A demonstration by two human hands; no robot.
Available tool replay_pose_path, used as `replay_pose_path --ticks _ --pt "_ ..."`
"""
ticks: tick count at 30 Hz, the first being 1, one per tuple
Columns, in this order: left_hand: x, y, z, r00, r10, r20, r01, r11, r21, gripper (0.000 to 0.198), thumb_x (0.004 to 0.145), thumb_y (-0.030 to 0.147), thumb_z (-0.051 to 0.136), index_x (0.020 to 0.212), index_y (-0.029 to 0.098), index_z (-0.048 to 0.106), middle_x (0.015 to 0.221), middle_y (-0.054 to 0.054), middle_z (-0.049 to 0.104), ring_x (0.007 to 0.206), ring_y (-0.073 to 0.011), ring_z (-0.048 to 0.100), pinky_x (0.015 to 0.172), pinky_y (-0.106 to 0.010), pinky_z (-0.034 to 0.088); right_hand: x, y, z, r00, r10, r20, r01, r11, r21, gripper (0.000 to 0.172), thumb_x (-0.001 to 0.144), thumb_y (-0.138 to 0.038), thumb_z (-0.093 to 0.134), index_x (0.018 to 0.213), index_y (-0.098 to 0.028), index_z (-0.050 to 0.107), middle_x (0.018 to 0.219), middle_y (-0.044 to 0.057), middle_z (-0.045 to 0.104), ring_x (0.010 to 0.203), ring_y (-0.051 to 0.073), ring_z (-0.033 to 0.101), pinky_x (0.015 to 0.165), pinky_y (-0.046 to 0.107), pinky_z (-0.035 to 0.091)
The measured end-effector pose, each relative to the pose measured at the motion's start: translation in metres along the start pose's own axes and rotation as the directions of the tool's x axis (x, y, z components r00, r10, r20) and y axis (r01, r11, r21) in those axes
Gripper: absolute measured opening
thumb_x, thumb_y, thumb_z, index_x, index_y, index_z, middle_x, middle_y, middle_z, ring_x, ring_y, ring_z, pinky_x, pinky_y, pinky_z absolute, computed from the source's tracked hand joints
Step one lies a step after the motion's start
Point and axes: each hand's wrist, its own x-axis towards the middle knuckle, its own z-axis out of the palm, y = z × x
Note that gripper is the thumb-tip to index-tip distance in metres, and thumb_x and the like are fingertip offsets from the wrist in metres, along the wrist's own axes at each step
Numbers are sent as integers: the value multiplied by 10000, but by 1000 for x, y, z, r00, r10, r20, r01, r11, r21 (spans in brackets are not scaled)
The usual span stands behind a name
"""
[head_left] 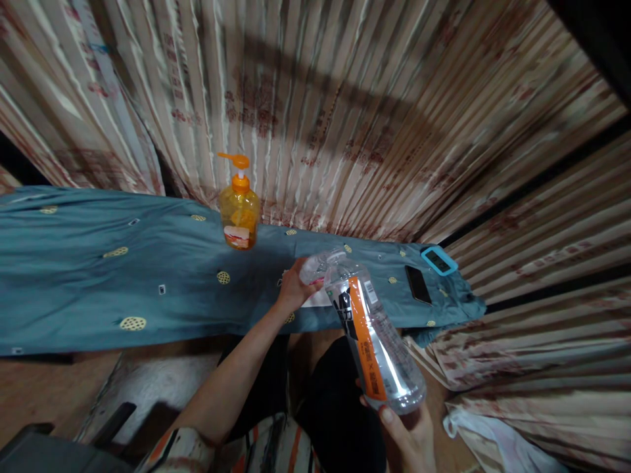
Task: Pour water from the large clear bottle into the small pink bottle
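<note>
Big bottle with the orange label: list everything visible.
The bottle looks like clear plastic, its label showing an orange band, dark lettering, a silvery panel and a barcode. It lies aslant, neck over the cloth, base past its near edge. The right hand holds the base end; the neck overlaps a clear container in the left hand, contact unclear.

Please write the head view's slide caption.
Right hand supports a tilted, clear, orange-labelled plastic bottle; left hand near its neck.

The teal-covered table (pixel 187 309) carries an orange pump bottle (pixel 240 213), white sheet (pixel 318 300), dark phone (pixel 418 284) and blue-framed display (pixel 439 261).
</note>
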Motion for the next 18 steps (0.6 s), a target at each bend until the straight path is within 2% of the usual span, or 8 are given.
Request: replay_pose_path --ticks 3,6,12,18 --pt "-1 2 -1 1000 11 -2 -11 1000 10 513 663 197 774 1157 164 639 1037 -49 771 947 -259 737 859 -339 562 0 -3 1 1000 3 -6 -3 1000 -15 954 558 -471 940 1350 -156 513 859 62 830 735 204 787 723 245 596" --pt "-2 4 -2 1000 -1 -2 1 1000 7 561 658 204 782 1193 159 618 1040 -54 768 930 -260 738 839 -336 567 1 -5 2 1000 -4 -16 4 1000 -20 927 552 -465 939 1325 -153 533 865 71 828 786 232 794 709 264 605" --pt "-1 2 -6 1000 -7 29 6 1000 8 591 631 201 814 1190 156 626 1041 -58 768 941 -264 733 830 -336 566 0 -6 4 1000 -2 -14 2 999 -51 955 586 -501 914 1388 -184 502 901 62 825 730 221 777 727 294 597" --pt "-2 -3 -5 999 9 40 -8 999 -33 528 685 255 795 1177 175 623 1037 -42 766 938 -241 725 851 -337 558 -3 -12 12 1000 -9 -26 9 1000 1 747 568 -475 935 1171 -226 572 872 0 821 671 168 762 709 239 600"
